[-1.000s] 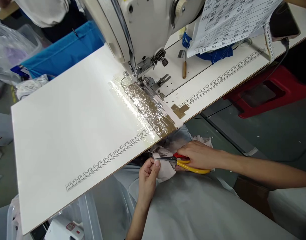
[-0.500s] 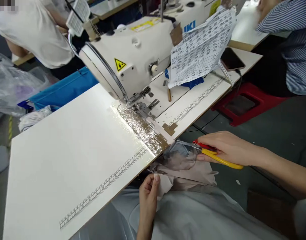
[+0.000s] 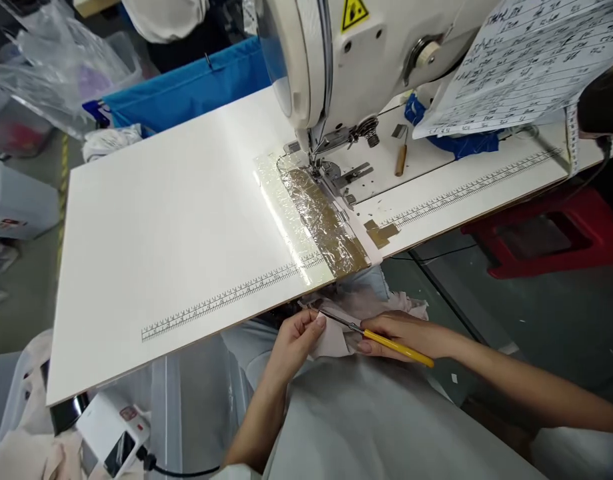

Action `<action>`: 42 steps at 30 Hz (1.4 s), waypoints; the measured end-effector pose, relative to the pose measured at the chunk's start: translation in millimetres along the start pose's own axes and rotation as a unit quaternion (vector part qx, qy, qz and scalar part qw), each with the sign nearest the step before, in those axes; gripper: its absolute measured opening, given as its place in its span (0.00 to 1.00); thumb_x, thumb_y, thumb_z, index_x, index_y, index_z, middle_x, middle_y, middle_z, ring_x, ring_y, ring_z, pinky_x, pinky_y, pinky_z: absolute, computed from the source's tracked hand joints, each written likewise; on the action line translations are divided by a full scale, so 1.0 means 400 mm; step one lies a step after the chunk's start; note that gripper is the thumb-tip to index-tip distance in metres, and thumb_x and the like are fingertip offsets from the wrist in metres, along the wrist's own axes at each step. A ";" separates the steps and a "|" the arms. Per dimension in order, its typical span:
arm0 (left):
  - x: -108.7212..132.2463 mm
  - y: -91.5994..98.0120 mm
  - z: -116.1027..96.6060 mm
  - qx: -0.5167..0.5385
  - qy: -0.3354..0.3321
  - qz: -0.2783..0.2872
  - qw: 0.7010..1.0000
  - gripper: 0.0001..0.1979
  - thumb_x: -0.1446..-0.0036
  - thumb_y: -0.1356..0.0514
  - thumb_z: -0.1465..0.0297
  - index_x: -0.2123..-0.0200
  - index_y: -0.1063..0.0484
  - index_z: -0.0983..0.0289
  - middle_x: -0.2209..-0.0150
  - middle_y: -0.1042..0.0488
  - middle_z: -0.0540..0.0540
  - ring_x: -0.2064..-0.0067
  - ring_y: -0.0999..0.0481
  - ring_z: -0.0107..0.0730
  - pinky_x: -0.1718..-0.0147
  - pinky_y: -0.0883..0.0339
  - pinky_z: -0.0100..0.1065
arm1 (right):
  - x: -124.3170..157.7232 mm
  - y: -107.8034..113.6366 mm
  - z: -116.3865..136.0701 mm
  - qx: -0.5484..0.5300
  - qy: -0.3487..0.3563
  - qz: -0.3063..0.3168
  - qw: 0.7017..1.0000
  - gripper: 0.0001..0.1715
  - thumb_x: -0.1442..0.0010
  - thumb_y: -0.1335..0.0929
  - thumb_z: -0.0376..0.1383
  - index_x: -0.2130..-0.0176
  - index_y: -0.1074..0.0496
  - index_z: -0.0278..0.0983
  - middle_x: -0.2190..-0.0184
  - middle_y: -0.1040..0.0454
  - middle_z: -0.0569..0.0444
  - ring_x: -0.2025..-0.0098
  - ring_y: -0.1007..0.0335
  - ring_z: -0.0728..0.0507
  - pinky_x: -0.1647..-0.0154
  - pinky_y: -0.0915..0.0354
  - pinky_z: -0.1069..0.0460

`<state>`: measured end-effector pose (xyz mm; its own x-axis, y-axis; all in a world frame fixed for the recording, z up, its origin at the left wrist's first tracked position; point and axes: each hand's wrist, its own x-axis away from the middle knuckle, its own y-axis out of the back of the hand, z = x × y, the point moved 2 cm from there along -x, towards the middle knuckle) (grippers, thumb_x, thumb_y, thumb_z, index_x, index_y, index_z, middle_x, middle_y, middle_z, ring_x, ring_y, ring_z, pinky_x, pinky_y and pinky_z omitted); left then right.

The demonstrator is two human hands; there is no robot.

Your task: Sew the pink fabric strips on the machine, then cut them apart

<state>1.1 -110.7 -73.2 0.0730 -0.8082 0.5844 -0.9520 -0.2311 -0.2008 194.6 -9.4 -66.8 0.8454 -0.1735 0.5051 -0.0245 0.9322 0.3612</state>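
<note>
Below the front edge of the white table (image 3: pixel 176 220), my left hand (image 3: pixel 297 337) pinches a pale piece of fabric (image 3: pixel 332 339) over my lap. My right hand (image 3: pixel 403 333) is wrapped round scissors with yellow handles (image 3: pixel 399 348). The scissor blades point left, lie across the top of the fabric and reach close to my left fingertips. Crumpled beige-pink cloth (image 3: pixel 381 303) hangs behind both hands, under the table edge. Above them stands the white sewing machine (image 3: pixel 371 60), with a pale strip (image 3: pixel 363 237) running from its needle area to the edge.
Printed rulers mark the tabletop. A handwritten sheet (image 3: pixel 531 67) hangs at the machine's right, near a small wooden-handled tool (image 3: pixel 401 160). A red stool (image 3: pixel 546 233) is at the right. Plastic bins (image 3: pixel 173 407) and a white device (image 3: pixel 113 430) sit below left.
The view has tilted down and moved closer to the machine. My right hand has brought the scissors left and down, from the table edge to the fabric in my left hand.
</note>
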 end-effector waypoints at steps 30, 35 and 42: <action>0.001 -0.014 0.009 -0.009 -0.036 0.003 0.999 0.28 0.53 0.34 0.44 0.75 0.30 0.65 0.78 0.35 0.49 0.76 0.40 0.25 0.75 0.47 0.29 | 0.011 -0.044 0.007 0.138 -0.089 -0.138 0.977 0.30 0.38 0.38 0.58 0.77 0.37 0.38 0.80 0.31 0.54 0.77 0.39 0.46 0.75 0.55 0.52; -0.005 -0.025 0.005 -0.018 -0.038 0.016 0.999 0.28 0.53 0.34 0.43 0.75 0.31 0.65 0.78 0.36 0.48 0.76 0.41 0.24 0.76 0.48 0.28 | 0.037 -0.021 0.018 0.171 -0.087 -0.118 0.974 0.26 0.36 0.37 0.54 0.74 0.34 0.38 0.76 0.26 0.51 0.74 0.33 0.44 0.74 0.55 0.52; -0.005 -0.028 0.008 -0.026 -0.030 0.022 0.999 0.29 0.54 0.34 0.42 0.76 0.34 0.64 0.79 0.39 0.47 0.77 0.44 0.23 0.78 0.50 0.27 | 0.033 -0.019 0.019 0.167 -0.073 -0.118 0.976 0.27 0.36 0.36 0.56 0.73 0.33 0.37 0.76 0.26 0.51 0.74 0.32 0.43 0.74 0.56 0.52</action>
<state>12.6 -108.1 -74.8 0.0474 -0.8477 0.5284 -0.9689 -0.1676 -0.1820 202.0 -21.4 -56.8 0.7643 -0.4367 0.4744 -0.0321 0.7090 0.7045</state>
